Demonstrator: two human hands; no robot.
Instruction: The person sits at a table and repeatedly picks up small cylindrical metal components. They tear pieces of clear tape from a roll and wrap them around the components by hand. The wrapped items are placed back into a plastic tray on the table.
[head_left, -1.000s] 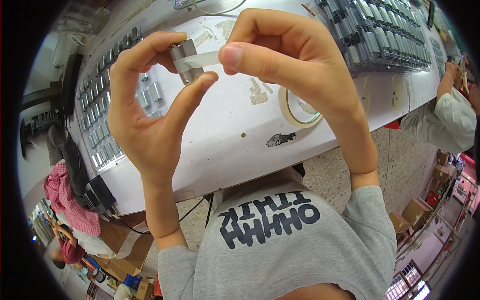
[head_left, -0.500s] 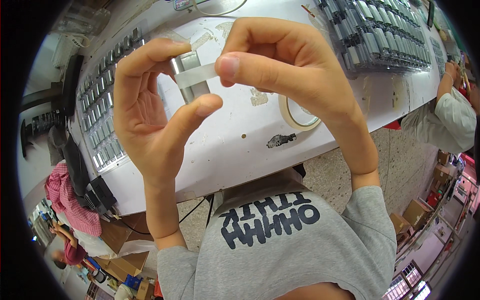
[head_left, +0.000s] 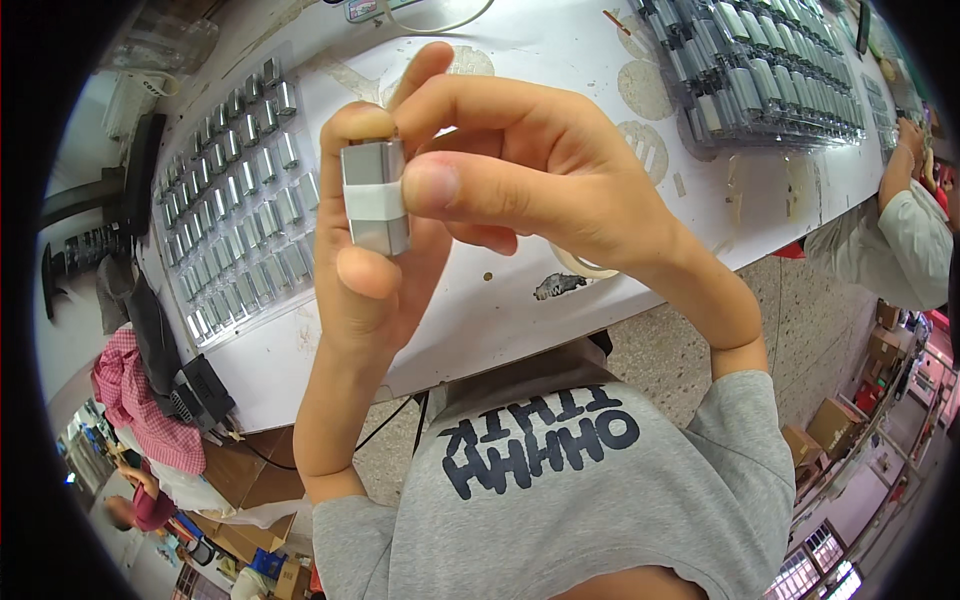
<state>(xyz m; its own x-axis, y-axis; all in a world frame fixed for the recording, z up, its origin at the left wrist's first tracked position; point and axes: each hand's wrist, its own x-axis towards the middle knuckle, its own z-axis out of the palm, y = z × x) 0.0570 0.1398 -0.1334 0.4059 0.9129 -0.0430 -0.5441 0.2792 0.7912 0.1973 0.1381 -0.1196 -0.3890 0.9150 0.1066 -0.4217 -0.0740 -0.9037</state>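
Observation:
Above the table my left hand (head_left: 362,305) is closed on a small silver metal block (head_left: 372,240), gripping it at its upper and lower ends between thumb and fingers. A strip of whitish tape (head_left: 374,203) lies flat across the block's middle. My right hand (head_left: 560,195) is closed beside it, its thumb tip on the tape at the block's right edge and its other fingers behind. The block's back side is hidden. Partly behind my right wrist, a roll of cream tape (head_left: 590,268) lies on the table.
To the left, a clear tray (head_left: 240,318) holds rows of similar silver blocks. Stacked trays of such blocks (head_left: 760,85) stand at the back right. A black device (head_left: 205,390) sits at the left table edge (head_left: 400,385). Another person's arm (head_left: 895,175) shows at far right.
My hands have come closer together, and the block has turned upright. The tape strip, stretched out to the right before, now lies against the block. My right hand moved left and slightly down.

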